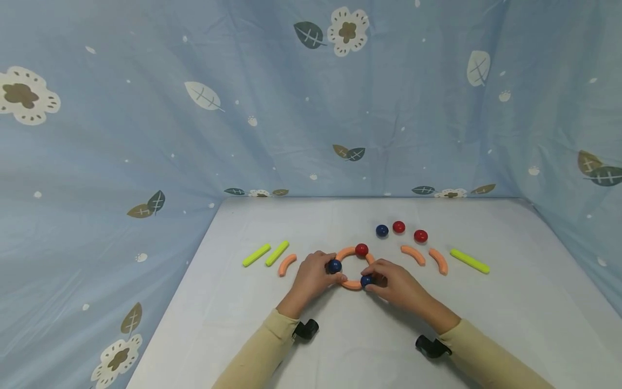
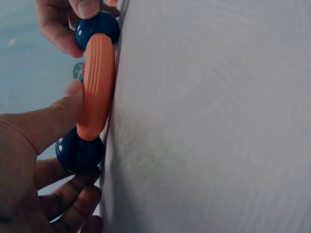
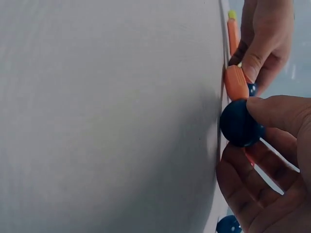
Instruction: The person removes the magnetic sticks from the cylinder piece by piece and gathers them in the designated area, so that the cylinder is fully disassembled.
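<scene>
On the white table a ring of orange curved sticks [image 1: 352,284] and balls lies between the hands. My left hand [image 1: 313,274] curls its fingers round a blue ball [image 1: 334,266] at the ring's left, its thumb against the front curved stick [image 2: 98,87]. At the front right of the ring, my right hand [image 1: 398,286] pinches a second blue ball [image 3: 239,124] between thumb and fingers. This ball meets the other end of the front stick. A red ball [image 1: 362,249] sits at the ring's far side. Fingers partly hide the ring's right side.
Behind the ring lie a loose blue ball [image 1: 382,230] and two red balls [image 1: 420,236]. Orange curved sticks [image 1: 438,261] and a yellow-green straight stick [image 1: 470,261] are at the right. More straight sticks [image 1: 256,255] and one curved stick [image 1: 287,265] lie left. Patterned cloth [image 1: 311,108] hangs behind.
</scene>
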